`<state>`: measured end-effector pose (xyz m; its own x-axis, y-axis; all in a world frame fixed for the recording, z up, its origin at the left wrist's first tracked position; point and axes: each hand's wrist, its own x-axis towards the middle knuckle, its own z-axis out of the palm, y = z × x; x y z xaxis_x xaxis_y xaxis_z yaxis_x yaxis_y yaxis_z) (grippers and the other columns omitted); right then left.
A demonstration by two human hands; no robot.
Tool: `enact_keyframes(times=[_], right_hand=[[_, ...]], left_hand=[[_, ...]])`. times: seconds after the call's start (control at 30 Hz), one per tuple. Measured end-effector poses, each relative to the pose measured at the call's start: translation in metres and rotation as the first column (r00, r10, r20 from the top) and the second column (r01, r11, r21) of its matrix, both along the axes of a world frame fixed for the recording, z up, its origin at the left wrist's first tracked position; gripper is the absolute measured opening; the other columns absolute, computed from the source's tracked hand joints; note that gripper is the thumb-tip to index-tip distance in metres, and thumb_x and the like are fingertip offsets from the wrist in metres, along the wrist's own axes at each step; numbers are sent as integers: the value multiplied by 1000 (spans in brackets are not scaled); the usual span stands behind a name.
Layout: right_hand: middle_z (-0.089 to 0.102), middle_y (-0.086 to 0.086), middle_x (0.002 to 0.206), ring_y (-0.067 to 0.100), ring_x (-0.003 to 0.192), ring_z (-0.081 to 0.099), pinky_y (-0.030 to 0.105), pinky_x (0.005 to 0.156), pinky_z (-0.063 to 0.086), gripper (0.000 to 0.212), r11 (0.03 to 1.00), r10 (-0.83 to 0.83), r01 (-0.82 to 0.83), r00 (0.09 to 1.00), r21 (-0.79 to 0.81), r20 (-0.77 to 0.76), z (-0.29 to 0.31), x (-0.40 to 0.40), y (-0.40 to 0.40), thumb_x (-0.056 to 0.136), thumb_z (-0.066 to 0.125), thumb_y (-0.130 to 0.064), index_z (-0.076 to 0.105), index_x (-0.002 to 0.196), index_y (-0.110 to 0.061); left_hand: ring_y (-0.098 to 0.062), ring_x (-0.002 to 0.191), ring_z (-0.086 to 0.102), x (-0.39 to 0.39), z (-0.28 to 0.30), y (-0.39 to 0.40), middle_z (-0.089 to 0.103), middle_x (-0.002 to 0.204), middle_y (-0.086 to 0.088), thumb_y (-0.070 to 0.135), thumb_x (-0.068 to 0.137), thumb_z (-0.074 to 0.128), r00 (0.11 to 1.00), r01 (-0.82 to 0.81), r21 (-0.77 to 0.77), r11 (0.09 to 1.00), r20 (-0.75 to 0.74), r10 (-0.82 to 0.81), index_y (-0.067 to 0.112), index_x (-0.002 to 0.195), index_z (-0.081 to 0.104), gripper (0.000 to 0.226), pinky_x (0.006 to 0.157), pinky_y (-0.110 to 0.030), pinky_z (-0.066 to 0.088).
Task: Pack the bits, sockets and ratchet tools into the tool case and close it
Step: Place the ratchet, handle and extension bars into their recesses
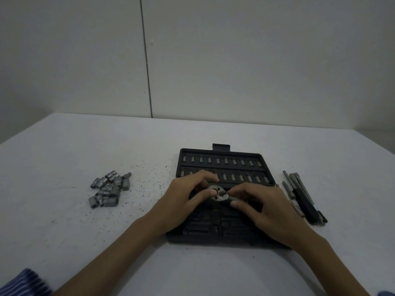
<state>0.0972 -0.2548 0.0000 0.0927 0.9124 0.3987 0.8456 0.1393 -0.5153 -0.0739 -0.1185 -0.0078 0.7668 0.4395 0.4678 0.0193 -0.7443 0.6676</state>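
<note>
A black tool case [222,155] lies open on the white table, its lid part holding two rows of silver bits [222,161]. Over the case's middle, both hands hold a ratchet [215,194] with a round silver head. My left hand [181,201] grips the head from the left. My right hand [265,210] pinches the handle just right of the head; the rest of the handle is hidden under it. A pile of several loose grey sockets [109,189] lies to the left of the case.
Several long extension bars and a black-handled driver [303,197] lie to the right of the case. Dark specks are scattered on the table [64,159] between sockets and case. A wall stands behind the table's far edge.
</note>
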Motion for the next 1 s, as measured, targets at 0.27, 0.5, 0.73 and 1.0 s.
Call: enact_keyframes(times=[0.27, 0.5, 0.73, 1.0], right_hand=[[68, -19, 92, -5, 87, 61, 13, 78, 48, 21, 999, -22, 21, 999, 28, 44, -4, 1, -4, 83, 70, -24, 70, 104, -27], [68, -19, 94, -8, 89, 59, 10, 80, 47, 22, 1000, 8, -10, 997, 14, 80, -8, 1, -4, 82, 71, -24, 73, 104, -26], [67, -18, 95, -6, 90, 59, 14, 80, 49, 21, 1000, 5, -5, 996, 7, 87, -9, 2, -4, 84, 67, -32, 72, 104, -27], [63, -21, 94, -3, 92, 58, 20, 79, 51, 26, 1000, -10, 11, 997, -11, 71, -7, 1, -7, 85, 56, -41, 72, 101, -29]], left_hand=[[2, 86, 61, -5, -2, 1, 66, 92, 16, 31, 68, 81, 997, 64, 21, 998, -40, -63, 21, 103, 64, 40, 75, -8, 45], [1, 88, 57, -8, -2, 1, 62, 94, 13, 34, 72, 78, 993, 75, 127, 989, -102, -62, 20, 98, 66, 32, 77, -9, 43], [0, 86, 56, -8, -3, 2, 61, 92, 13, 35, 74, 76, 987, 82, 121, 989, -144, -65, 20, 97, 65, 29, 74, -8, 41], [6, 95, 56, -9, -6, 2, 64, 101, 16, 45, 80, 64, 983, 90, 131, 987, -170, -67, 23, 108, 66, 36, 85, -12, 43]])
